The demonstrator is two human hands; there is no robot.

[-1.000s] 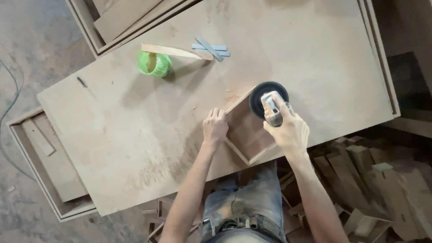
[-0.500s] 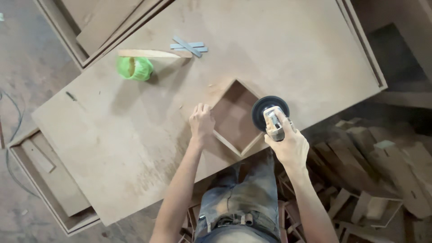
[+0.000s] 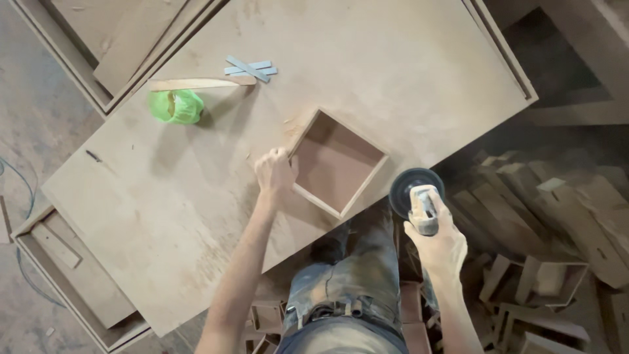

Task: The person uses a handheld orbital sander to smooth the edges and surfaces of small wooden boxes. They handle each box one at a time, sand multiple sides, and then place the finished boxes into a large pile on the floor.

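A small open square wooden box lies on a big plywood worktop, one corner pointing toward me. My left hand grips the box's left corner and presses it onto the board. My right hand holds a grey angle grinder with a round dark disc, off the board's near edge and to the right of the box, apart from it.
A green bundle, a thin wooden strip and crossed grey-blue sticks lie at the far side of the worktop. Several similar wooden boxes are piled on the floor at right. Framed panels lean at left.
My right hand has pulled the grinder off the box, down and to the right past the board's edge. My left hand stays on the box's left corner.
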